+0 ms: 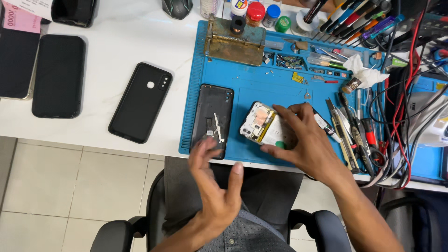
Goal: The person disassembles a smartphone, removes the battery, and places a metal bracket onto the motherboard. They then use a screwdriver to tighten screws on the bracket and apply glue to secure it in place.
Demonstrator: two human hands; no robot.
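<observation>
An opened phone [261,123] with its white battery and gold-coloured parts showing lies on the blue work mat [261,91]. My right hand [305,142] grips it from the right, thumb at its near edge and fingers over its far edge. Left of it on the mat lies a black back cover [212,116], inner side up, with small white parts on it. My left hand [214,186] hovers off the table's front edge, just below that cover, fingers spread and holding nothing.
A black phone case [141,101] lies on the white table, with two dark phones [58,74] at far left. Screwdrivers, tweezers and tangled cables [396,116] crowd the right side. A metal clamp fixture [235,42] and small bottles stand at the back.
</observation>
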